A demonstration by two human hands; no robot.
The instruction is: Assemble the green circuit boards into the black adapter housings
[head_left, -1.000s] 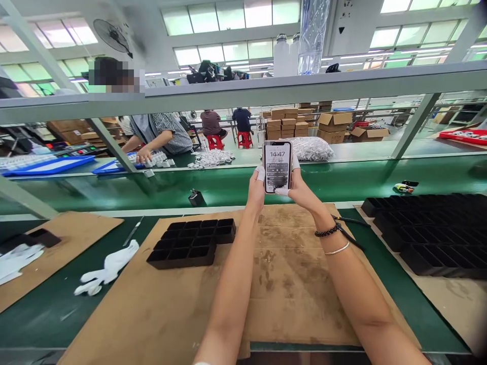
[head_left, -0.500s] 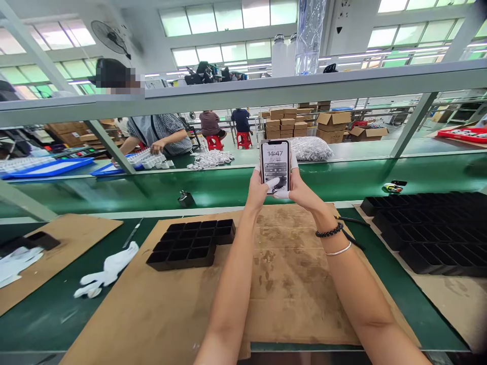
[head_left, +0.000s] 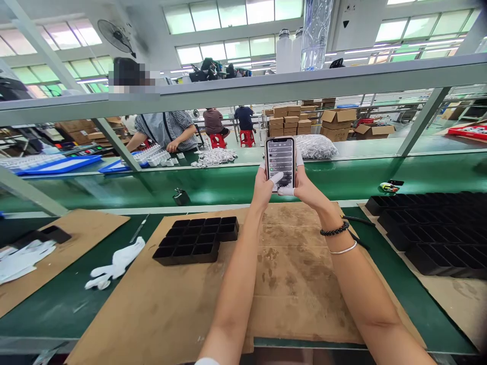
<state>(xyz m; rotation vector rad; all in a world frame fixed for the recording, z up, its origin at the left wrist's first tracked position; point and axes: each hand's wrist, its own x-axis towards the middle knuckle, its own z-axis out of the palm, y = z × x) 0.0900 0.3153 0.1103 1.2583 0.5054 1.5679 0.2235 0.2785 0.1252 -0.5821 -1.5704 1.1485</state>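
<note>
A smartphone [head_left: 280, 159] is held upright above the far edge of the brown cardboard [head_left: 297, 299], its lit screen facing me and showing a list. My left hand [head_left: 263, 188] grips its left side, with the white-covered thumb over the lower screen. Around the right side and bottom corner wraps my right hand [head_left: 306, 186], its thumb also covered in white. The fingers behind the phone are mostly hidden. Left of my forearms, a block of black open boxes [head_left: 196, 241] sits on the cardboard.
Rows of black boxes [head_left: 429, 228] stand at right. A white glove [head_left: 117, 263] and a thin tool [head_left: 139, 228] lie at left. Near the green ledge is a black plug adapter [head_left: 181, 196]. A shelf beam [head_left: 243, 91] crosses overhead. Across the bench a person [head_left: 167, 132] handles white parts.
The phone's screen has gone from a clock display to a scrolled list. My view has shifted slightly left. Both hands still hold the phone.
</note>
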